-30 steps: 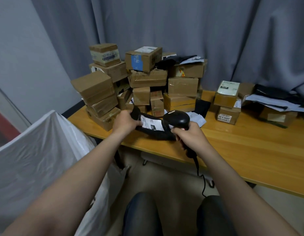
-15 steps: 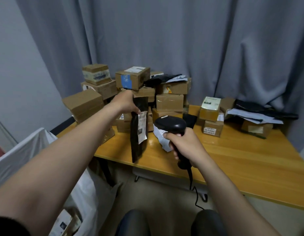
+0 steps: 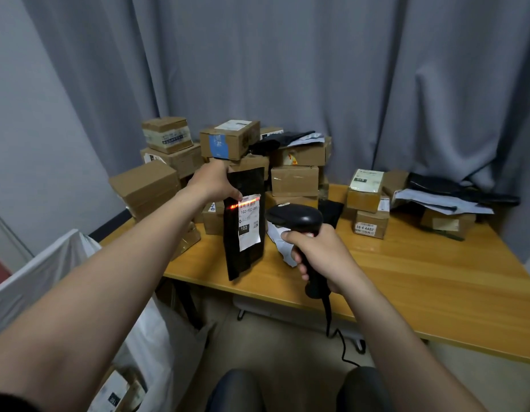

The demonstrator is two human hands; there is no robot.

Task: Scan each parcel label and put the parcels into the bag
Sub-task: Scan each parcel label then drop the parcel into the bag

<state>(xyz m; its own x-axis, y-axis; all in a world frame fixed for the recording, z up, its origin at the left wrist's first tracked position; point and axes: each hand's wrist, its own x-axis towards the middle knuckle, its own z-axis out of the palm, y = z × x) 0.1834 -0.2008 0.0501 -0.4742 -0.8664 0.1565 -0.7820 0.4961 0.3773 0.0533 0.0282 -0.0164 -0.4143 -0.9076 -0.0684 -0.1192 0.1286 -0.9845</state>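
Observation:
My left hand (image 3: 214,182) grips the top left edge of a flat black parcel (image 3: 244,254) and holds it upright above the wooden table (image 3: 406,281). Its white label (image 3: 249,224) faces me, and a red scan line crosses the label's top. My right hand (image 3: 317,257) grips the handle of a black corded barcode scanner (image 3: 295,217), whose head points left at the label from close by. A white bag (image 3: 44,281) stands open at the lower left, with parcels inside at its bottom.
Several cardboard boxes (image 3: 295,179) are stacked at the table's back left. More boxes (image 3: 366,190) and black mailers (image 3: 454,188) lie at the back right. A grey curtain hangs behind. The scanner cable drops off the table's front edge. My knees show at the bottom.
My left hand lifted the black parcel from lying flat to hanging upright. The scanner now points at its label, and a red scan line has appeared on it.

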